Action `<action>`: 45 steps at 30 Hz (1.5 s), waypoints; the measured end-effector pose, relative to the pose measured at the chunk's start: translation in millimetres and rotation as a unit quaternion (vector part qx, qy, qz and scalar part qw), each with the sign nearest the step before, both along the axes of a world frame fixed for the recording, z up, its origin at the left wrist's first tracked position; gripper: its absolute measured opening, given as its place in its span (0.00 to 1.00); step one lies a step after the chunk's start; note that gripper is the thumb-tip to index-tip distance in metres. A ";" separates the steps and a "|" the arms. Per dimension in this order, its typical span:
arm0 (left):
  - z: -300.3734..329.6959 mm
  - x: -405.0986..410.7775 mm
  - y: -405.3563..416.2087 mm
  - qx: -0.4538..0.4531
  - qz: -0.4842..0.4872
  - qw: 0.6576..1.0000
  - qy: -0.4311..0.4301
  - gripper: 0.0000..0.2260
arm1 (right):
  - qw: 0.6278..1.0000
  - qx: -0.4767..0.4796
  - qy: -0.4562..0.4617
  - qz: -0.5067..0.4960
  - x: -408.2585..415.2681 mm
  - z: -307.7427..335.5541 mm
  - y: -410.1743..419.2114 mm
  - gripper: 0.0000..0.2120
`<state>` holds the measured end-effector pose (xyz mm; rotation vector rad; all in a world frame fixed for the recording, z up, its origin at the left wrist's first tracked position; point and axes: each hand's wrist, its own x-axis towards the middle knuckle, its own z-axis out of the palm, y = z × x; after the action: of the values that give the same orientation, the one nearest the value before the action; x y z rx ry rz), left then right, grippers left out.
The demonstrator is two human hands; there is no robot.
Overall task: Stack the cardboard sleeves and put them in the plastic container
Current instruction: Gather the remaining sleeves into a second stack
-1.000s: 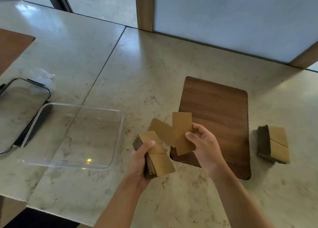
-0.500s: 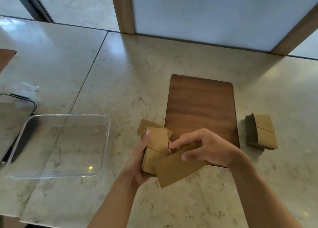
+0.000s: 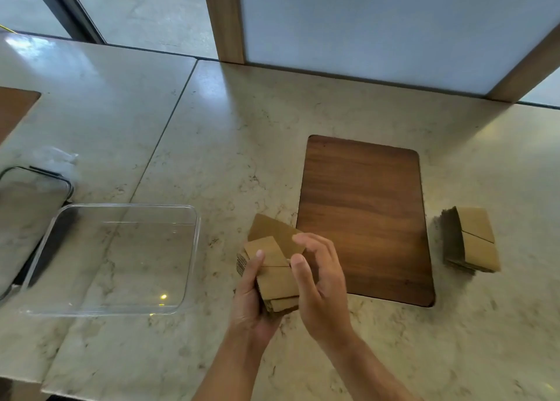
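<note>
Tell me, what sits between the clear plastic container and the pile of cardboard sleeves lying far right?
In the head view: both hands holding a stack, then the wooden board.

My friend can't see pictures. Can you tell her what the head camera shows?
Two hands hold a stack of cardboard sleeves above a marble counter: the left hand grips it and the right hand touches its top. An empty plastic container sits left; a wooden board and a second sleeve stack lie right.
</note>
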<state>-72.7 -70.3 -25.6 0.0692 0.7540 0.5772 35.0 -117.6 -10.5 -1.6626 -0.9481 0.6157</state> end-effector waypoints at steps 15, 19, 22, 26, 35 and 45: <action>-16.1 -37.9 16.0 0.024 0.055 0.995 0.080 0.31 | 0.889 -0.332 -0.301 0.098 28.1 -23.3 63.6 0.26; -13.7 -37.4 18.6 0.062 0.051 0.991 0.103 0.21 | 0.952 -0.281 -0.109 0.054 38.9 -12.8 60.2 0.14; -11.5 -36.2 21.3 0.057 0.041 0.988 0.139 0.26 | 0.957 -0.202 0.197 -0.070 46.3 -0.2 50.9 0.11; -3.5 -22.1 26.0 0.092 0.016 0.980 0.176 0.28 | 0.947 -0.206 0.245 -0.023 24.5 7.3 36.8 0.09; -5.0 5.9 29.0 0.116 -0.029 0.980 0.160 0.28 | 0.933 -0.195 0.298 -0.042 48.5 14.4 21.4 0.05; 7.7 -0.7 42.8 0.121 -0.213 0.960 0.137 0.26 | 0.879 -0.237 0.233 0.342 126.8 37.6 26.8 0.26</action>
<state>-73.4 -27.5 -17.8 0.5351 0.9010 0.2463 161.8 -90.8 27.1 -1.4375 -1.0647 1.7627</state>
